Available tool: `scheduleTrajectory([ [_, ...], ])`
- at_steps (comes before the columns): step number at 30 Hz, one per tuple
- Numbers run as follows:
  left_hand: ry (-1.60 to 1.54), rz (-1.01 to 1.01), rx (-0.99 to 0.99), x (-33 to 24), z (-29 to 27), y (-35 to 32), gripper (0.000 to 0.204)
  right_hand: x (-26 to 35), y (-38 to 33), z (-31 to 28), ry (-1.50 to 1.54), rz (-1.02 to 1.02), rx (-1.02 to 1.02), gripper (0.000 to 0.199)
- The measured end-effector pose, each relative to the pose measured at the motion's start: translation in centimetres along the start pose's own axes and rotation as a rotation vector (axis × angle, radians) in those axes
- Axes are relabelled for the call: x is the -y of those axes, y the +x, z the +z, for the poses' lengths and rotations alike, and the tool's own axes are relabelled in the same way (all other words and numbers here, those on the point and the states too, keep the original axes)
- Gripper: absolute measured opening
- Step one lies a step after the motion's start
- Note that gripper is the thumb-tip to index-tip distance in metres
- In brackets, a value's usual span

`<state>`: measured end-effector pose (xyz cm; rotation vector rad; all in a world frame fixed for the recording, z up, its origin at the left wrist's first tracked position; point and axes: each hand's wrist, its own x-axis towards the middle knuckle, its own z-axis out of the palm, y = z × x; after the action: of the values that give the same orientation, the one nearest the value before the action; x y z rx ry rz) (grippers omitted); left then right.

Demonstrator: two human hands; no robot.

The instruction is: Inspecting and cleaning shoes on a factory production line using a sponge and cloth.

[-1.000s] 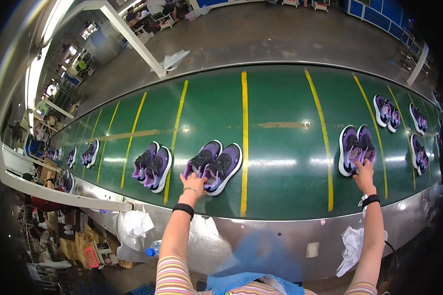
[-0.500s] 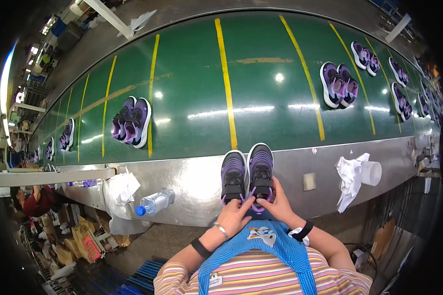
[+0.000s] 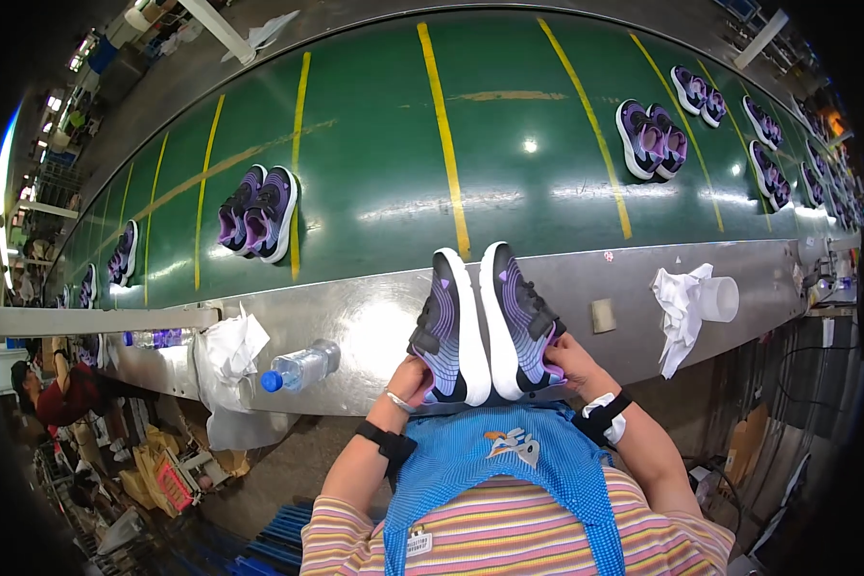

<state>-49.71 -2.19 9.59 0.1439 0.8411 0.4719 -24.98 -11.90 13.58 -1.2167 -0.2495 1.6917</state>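
Observation:
Two purple and black children's sneakers with white soles are held side by side close to my body. The left sneaker (image 3: pixel 437 331) tips outward, and my left hand (image 3: pixel 411 378) is closed on its heel opening, fingers partly hidden inside. My right hand (image 3: pixel 574 362) grips the right sneaker (image 3: pixel 525 322) the same way at its collar. Their white soles face each other across a narrow gap, and the toes point away from me over the metal ledge (image 3: pixel 384 307).
A green conveyor belt (image 3: pixel 374 144) with yellow lines carries several sneaker pairs, one pair (image 3: pixel 259 213) at left and another (image 3: pixel 651 141) at right. On the ledge lie a plastic bottle (image 3: pixel 302 368), white cloths (image 3: pixel 680 312), a clear cup (image 3: pixel 719 300) and a beige block (image 3: pixel 603 316).
Both sneakers, upright before with my fingers at their heels, are now tilted outward so the soles face each other. My hands have moved apart to the outer sides.

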Motion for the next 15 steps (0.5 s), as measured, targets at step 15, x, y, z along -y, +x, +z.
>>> scheduleTrajectory([
  [15, 0.052, 0.032, 0.188, 0.0, 2.6, 0.4, 0.033, 0.0, 5.1, 4.4, 0.083, 0.092, 0.029, 0.034],
])
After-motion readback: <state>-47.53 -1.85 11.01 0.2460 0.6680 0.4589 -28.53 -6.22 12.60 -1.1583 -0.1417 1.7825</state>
